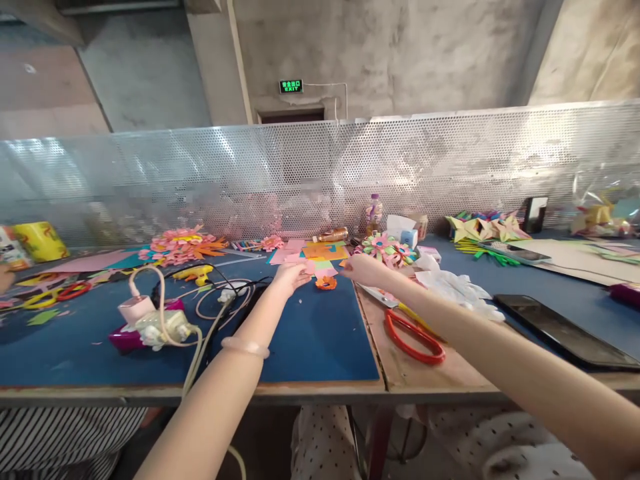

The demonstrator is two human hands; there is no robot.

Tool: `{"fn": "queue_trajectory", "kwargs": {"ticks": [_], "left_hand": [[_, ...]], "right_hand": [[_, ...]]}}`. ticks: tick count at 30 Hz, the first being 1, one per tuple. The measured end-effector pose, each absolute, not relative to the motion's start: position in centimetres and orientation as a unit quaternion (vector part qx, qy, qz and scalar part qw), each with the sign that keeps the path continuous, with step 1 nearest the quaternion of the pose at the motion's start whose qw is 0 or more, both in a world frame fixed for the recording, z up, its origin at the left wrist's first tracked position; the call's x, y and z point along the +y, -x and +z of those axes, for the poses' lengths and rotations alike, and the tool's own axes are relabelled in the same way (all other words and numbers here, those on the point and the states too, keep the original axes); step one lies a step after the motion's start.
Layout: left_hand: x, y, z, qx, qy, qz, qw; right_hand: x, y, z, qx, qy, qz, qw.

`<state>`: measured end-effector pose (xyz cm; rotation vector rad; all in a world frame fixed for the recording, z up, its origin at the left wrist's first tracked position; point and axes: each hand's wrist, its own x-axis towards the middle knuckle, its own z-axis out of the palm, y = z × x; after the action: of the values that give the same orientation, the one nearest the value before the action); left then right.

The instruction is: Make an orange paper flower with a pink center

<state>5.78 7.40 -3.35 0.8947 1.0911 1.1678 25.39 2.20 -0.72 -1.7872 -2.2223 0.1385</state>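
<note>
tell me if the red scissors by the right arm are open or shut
Cannot tell. Only the red scissors' handle loops show on the wooden board; the blades run under the right arm.

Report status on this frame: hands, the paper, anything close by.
Left hand and right hand both out over the blue mat, pinching coloured paper squares. Small orange paper piece just below. Red-handled scissors beside the right forearm.

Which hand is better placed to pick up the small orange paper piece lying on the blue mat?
Probably the left hand. The orange paper piece lies just beside its fingers on the blue mat, while the right hand sits slightly farther away and higher.
</note>
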Motion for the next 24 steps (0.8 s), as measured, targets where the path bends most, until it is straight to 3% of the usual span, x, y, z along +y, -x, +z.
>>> {"fn": "queue_trajectory", "kwargs": {"ticks": [8, 16, 24], "left_hand": [[7.5, -5.1, -3.7, 0.461, -0.447, 0.466, 0.609], [7.1, -5.7, -3.7, 0.4, -0.531, 0.413, 0.622], [5.5, -6.1, -2.7, 0.31, -0.57, 0.387, 0.655]], "right_hand": [[5.8, -22.2, -5.1, -0.771, 0.59, 0.093, 0.219], [6.0, -24.3, -4.6, -0.757, 0.517, 0.107, 0.384], [5.9, -23.5, -5.1, -0.745, 0.486, 0.093, 0.447]]}}
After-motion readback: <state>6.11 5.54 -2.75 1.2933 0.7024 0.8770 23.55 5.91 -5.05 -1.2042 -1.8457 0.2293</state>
